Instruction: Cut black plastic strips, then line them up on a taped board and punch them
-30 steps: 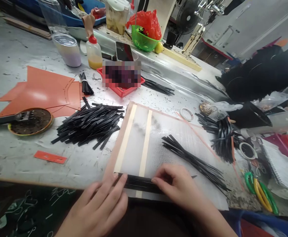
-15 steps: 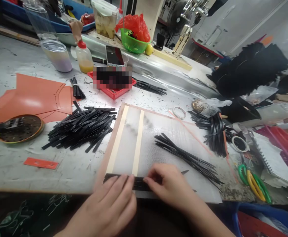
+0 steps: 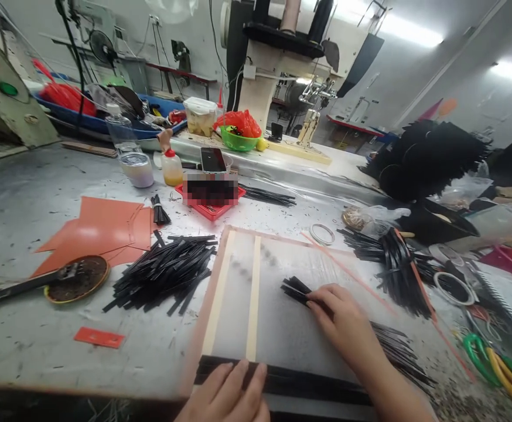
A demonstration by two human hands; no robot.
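My left hand [image 3: 234, 392] lies with fingers stretched across a row of flat black strips [image 3: 309, 384] at the front of the board, its fingertips on their upper side. Further right, my right hand [image 3: 341, 319] is closed, thumb and fingers pinching at a loose bundle of long black strips [image 3: 294, 288]. How many strips it grips is hidden by the fingers. Both sets of strips rest on a translucent, pink-edged board [image 3: 277, 328] with two cream tape bands [image 3: 253, 293] running away from me.
Left of the board lie a heap of short black strips [image 3: 163, 272], orange sheets [image 3: 111, 228] and a brush [image 3: 27, 285] on a round glue-stained lid [image 3: 84, 287]. Behind stand a red tray [image 3: 212, 212] and a bottle [image 3: 172, 170]. More black strips [image 3: 396, 269] and scissors [image 3: 480, 357] are at right.
My right hand has left the front row and moved up and right to the loose bundle, closing on it. My left hand stays on the row. The camera has tilted up.
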